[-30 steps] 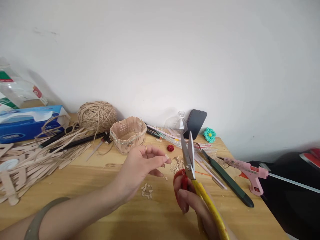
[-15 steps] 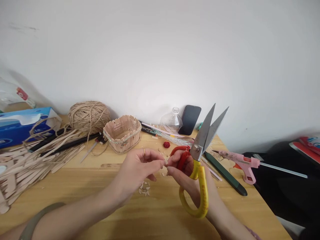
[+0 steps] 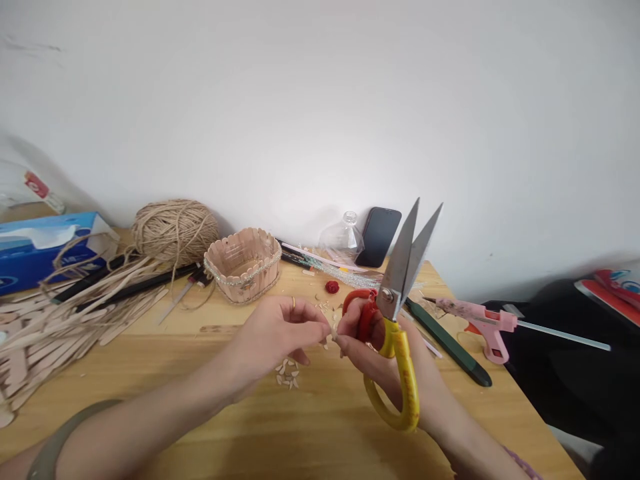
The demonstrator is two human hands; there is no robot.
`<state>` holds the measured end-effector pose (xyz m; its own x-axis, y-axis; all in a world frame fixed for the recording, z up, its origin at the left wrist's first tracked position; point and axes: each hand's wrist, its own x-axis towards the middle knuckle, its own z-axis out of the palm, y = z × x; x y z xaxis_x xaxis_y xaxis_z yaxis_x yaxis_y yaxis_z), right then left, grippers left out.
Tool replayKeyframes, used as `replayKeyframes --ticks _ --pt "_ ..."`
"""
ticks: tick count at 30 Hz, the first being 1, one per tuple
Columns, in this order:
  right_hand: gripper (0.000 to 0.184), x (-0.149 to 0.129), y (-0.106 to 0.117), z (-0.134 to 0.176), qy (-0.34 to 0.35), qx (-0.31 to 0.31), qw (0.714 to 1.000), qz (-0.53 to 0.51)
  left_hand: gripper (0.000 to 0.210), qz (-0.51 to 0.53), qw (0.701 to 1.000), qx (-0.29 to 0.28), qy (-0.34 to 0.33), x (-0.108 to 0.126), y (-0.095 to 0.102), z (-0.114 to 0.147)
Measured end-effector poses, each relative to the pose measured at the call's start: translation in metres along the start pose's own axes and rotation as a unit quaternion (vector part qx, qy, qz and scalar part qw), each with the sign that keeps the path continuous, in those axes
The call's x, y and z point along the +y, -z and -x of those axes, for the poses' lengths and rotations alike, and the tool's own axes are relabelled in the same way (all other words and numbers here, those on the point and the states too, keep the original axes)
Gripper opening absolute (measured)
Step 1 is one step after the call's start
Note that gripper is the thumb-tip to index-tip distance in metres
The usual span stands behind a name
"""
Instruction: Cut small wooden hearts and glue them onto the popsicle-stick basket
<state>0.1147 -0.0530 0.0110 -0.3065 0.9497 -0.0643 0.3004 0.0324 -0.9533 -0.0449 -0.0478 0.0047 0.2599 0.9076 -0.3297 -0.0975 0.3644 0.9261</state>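
Note:
My left hand (image 3: 280, 330), a ring on one finger, is closed in a pinch on a tiny pale wooden piece (image 3: 334, 333). My right hand (image 3: 375, 347) meets it there, thumb and fingertip at the same piece. Red-and-yellow-handled scissors (image 3: 400, 293) hang on the right hand's fingers, blades parted and pointing up. Below the left hand lies a cluster of small pale wood chips (image 3: 287, 375); more chips are scattered by the fingertips. A dark red rosette (image 3: 331, 287) sits just beyond. Behind the left hand stands a small basket of wooden sticks (image 3: 243, 267) with glittery trim.
At left are a twine ball (image 3: 175, 230), loose craft sticks (image 3: 55, 340) and a blue tissue box (image 3: 47, 253). A phone (image 3: 380, 237) leans on the wall near a clear plastic piece (image 3: 345, 237). At right lie a dark green tool (image 3: 450, 343) and a pink glue gun (image 3: 483, 320).
The scissors have tilted slightly, their blades shifting left and up. Both hands stay together at the small wooden piece. The whole view has shifted slightly.

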Motion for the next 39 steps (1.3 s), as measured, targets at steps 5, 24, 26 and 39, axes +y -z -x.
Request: replayKeyframes --ticks 5,24,26,39 --pt "0.008 -0.006 0.004 -0.001 -0.023 -0.012 0.998 0.057 0.004 -0.045 0.999 -0.006 0.026 0.000 0.002 -0.003" --pt "0.039 0.014 0.017 0.025 -0.043 -0.081 0.988 0.125 0.005 0.006 0.998 0.031 -0.048 0.010 0.012 -0.004" --pt "0.046 0.016 0.018 0.032 -0.045 -0.094 0.983 0.150 0.004 0.014 0.998 0.035 -0.058 0.011 0.013 -0.004" --pt "0.063 0.008 0.012 0.031 -0.060 -0.118 0.970 0.203 0.006 0.008 0.998 0.042 -0.034 0.011 0.012 -0.005"
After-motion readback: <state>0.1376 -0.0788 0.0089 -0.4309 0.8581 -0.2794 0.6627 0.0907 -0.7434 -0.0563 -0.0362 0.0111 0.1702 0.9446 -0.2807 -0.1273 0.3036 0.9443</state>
